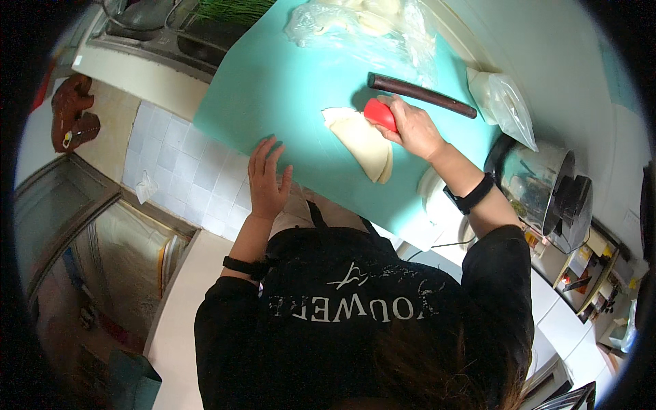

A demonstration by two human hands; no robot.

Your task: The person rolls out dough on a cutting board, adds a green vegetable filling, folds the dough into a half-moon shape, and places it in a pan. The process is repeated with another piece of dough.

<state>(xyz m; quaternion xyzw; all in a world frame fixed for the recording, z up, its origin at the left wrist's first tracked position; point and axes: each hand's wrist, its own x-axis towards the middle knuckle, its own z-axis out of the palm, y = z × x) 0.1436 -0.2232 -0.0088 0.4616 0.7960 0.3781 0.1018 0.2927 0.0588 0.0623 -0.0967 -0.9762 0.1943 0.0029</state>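
In the head view, my right hand [412, 128] grips a red plastic tool [380, 115], its kind not clear from here. The tool is at the upper right edge of a folded sheet of pale dough [361, 142], which lies on a green mat [277, 82]. The dough's layers show at its lower tip. My left hand [267, 177] rests with spread fingers at the mat's near left edge, apart from the dough and holding nothing. Just beyond my right hand lies a dark wooden rolling pin [423, 96].
Clear plastic wrap [328, 25] covers pale dough pieces [376, 20] at the mat's far end. On the right stand a plastic bag [505, 102], a transparent appliance jar [533, 179] and a white bowl [438, 192] partly under my forearm. Green stalks [230, 10] lie far left.
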